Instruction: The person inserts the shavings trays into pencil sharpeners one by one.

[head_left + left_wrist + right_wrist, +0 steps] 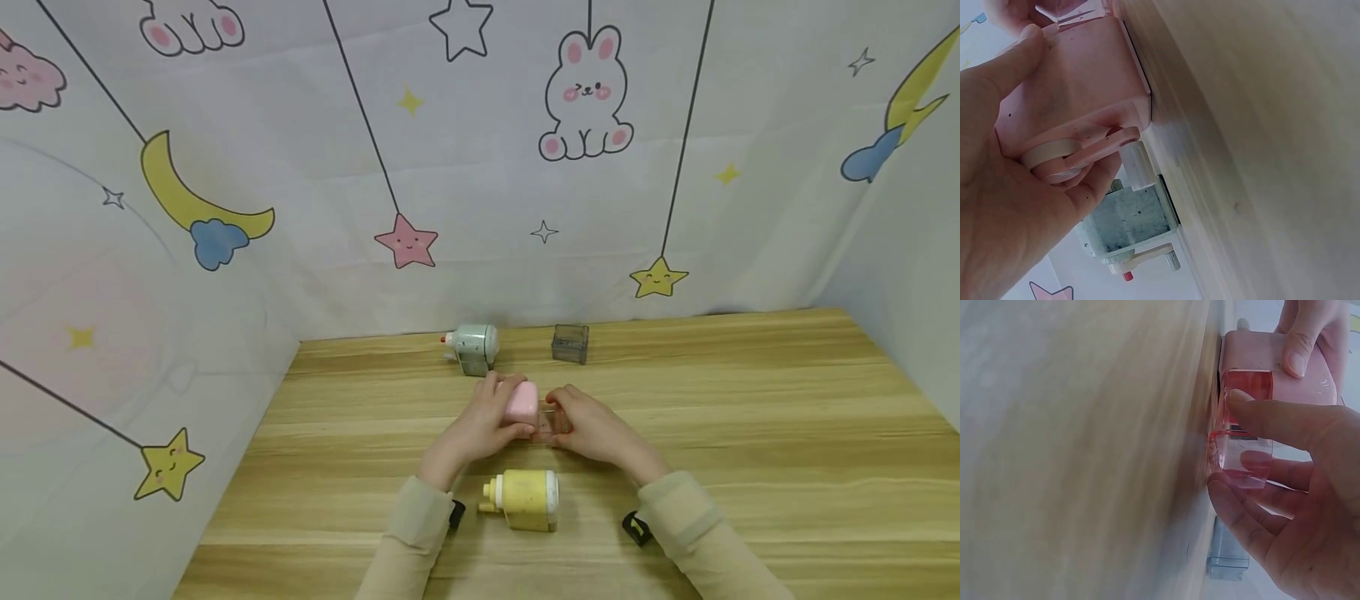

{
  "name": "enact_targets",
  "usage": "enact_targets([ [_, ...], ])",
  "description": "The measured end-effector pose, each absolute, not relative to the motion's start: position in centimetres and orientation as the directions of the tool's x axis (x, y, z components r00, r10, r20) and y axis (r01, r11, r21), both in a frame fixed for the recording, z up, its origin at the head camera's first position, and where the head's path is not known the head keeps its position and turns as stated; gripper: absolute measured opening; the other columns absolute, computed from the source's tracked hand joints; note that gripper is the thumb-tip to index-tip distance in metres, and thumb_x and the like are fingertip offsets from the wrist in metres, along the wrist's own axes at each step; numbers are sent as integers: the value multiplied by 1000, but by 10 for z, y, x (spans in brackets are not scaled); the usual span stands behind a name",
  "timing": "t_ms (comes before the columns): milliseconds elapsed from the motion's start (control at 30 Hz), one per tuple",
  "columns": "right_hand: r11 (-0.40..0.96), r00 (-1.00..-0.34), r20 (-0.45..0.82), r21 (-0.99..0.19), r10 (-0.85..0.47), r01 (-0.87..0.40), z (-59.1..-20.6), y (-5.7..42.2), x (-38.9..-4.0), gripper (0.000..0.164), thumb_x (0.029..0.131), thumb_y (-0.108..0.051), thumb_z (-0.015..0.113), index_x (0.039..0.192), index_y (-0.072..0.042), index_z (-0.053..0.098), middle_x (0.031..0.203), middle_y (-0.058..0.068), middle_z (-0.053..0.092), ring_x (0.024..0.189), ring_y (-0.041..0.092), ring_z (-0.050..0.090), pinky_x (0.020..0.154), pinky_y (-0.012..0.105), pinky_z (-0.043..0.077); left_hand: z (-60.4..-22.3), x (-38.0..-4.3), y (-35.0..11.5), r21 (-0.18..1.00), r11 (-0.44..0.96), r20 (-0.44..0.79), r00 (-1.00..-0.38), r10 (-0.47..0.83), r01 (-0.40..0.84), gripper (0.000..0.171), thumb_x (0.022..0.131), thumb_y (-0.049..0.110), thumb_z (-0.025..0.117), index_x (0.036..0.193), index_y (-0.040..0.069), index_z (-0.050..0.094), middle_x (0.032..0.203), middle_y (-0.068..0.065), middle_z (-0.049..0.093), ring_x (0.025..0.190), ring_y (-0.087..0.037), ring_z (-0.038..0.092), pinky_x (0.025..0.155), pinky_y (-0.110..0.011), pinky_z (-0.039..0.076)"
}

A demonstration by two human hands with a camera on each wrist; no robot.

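Observation:
A pink crank pencil sharpener [522,402] sits on the wooden table between the two hands. My left hand [480,423] holds its body, with the thumb along one side; in the left wrist view, the crank and white handle [1139,165] point back toward that wrist. At the sharpener's other end, my right hand [596,427] grips a clear pink shavings drawer [1229,453] between thumb and fingers. The drawer sticks out of the body at the opening; how deep it reaches inside I cannot tell.
Behind the left hand stands a grey-green crank sharpener [474,346]. Right of it lies a smoky clear drawer [571,343]. A yellow crank sharpener [528,500] stands nearer, between the forearms. A printed cloth [487,283] hangs behind the table's far edge.

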State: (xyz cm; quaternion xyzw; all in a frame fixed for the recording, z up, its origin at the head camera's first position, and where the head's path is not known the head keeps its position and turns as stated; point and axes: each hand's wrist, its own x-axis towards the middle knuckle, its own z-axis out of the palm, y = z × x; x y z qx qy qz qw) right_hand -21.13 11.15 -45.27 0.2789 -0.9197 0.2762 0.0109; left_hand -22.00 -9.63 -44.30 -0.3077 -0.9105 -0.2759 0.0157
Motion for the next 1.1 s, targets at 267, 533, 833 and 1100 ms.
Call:
enact_targets([
  [267, 698, -849, 158, -505, -504, -508, -452, 111, -213, 53, 71, -23, 74, 113, 0, 53, 102, 13, 57, 85, 20, 53, 73, 43, 50, -443, -220, -96, 491, 661, 199, -811, 550, 568, 68, 79, 33, 67, 134, 9, 35, 115, -13, 40, 99, -22, 38, 77, -41, 49],
  [533, 697, -853, 162, -513, -496, -502, -452, 111, -214, 53, 71, -25, 74, 113, 0, 53, 103, 14, 58, 85, 21, 53, 73, 44, 50, -442, -220, -96, 483, 664, 199, -810, 551, 571, 66, 79, 34, 67, 134, 14, 35, 115, -13, 40, 98, -21, 38, 76, -39, 49],
  [833, 689, -855, 156, -530, -494, -494, -451, 106, -216, 53, 72, -31, 73, 112, -2, 54, 96, 10, 57, 74, 17, 49, 62, 37, 48, -445, -221, -96, 479, 661, 209, -807, 553, 577, 67, 78, 33, 67, 133, 12, 36, 114, -13, 40, 97, -21, 38, 76, -40, 49],
  [1100, 684, -858, 156, -542, -490, -489, -453, 101, -216, 53, 72, -30, 74, 113, -3, 53, 98, 10, 57, 76, 16, 50, 63, 37, 48, -444, -220, -97, 490, 654, 208, -805, 555, 577, 66, 79, 32, 67, 133, 11, 36, 115, -13, 39, 98, -22, 37, 76, -41, 49],
])
